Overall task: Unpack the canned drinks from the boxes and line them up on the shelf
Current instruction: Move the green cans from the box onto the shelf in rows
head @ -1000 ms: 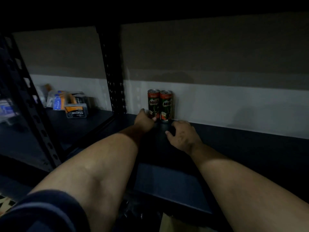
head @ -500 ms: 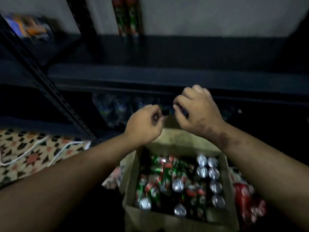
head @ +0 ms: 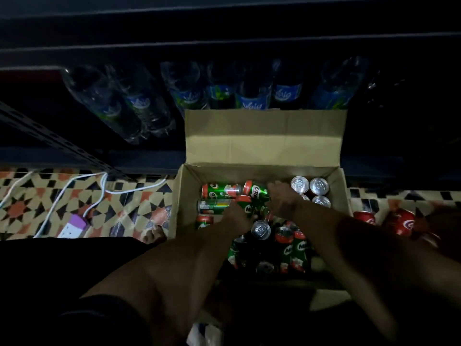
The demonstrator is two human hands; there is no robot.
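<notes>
An open cardboard box [head: 264,138] sits on the floor and holds several green and red Milo cans [head: 220,191], some lying on their sides and some upright with silver tops [head: 309,185]. Both my hands are down inside it. My left hand [head: 235,217] curls round a lying Milo can [head: 245,204] in the middle of the box. My right hand [head: 282,199] has its fingers curled over the end of another lying Milo can [head: 255,191]. The shelf's front edge [head: 224,44] runs across the top, dark.
Plastic water bottles [head: 139,108] fill the low shelf behind the box. Red cans [head: 403,223] lie on the patterned floor to the right. A white power strip [head: 72,228] with white cables lies at the left. A slotted shelf post [head: 50,136] slants there.
My view dropped from the shelf with two standing cans to the box on the floor. Both hands came off the shelf, passed above the box and went down onto the cans.
</notes>
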